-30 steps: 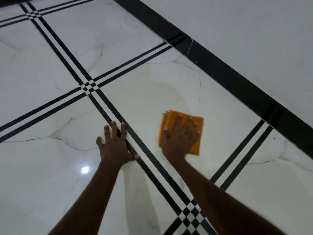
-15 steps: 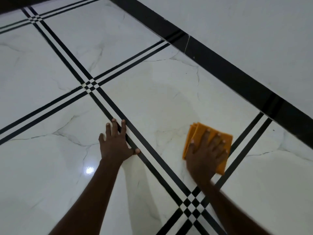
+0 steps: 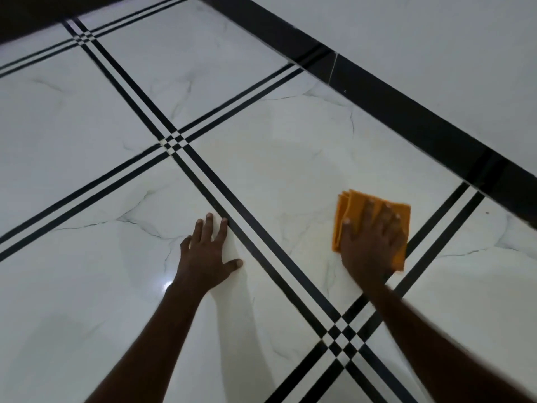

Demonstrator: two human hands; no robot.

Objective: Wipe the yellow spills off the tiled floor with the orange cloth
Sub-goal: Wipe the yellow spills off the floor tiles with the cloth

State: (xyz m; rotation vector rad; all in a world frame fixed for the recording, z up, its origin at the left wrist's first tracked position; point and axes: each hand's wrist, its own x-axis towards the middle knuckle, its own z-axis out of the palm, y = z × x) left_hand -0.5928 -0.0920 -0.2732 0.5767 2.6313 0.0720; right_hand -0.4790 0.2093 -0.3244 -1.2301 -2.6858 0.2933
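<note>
Right hand: the right hand (image 3: pixel 372 242) lies flat with fingers spread on top of the orange cloth (image 3: pixel 356 206), pressing it to the tiled floor (image 3: pixel 87 117); it covers the cloth rather than pinching it.
Left hand: the left hand (image 3: pixel 207 254) is planted palm-down on bare tile, fingers splayed and thumb out to the side, holding nothing.
Cloth: folded in layers, it lies on the white marble-look tile well to the right of the left hand, its near right corner touching the double black stripe (image 3: pixel 436 231) that runs toward the wall.
Edges: a second pair of black stripes (image 3: pixel 232 210) passes between the two hands, the left fingertips just touching it; a broad black skirting band (image 3: pixel 406 112) marks the foot of the white wall (image 3: pixel 436 39) beyond the cloth.
Open room: bare tile stretches ahead of and to the left of the cloth, and widely to the left of the braced hand.
Spill: faint curved smears with a weak yellowish cast show on the tile ahead of the cloth; their outline is hard to make out.
Hidden: the hand covers most of the cloth's middle; both forearms are cut off at the lower edge, and the top left corner falls into darkness.
</note>
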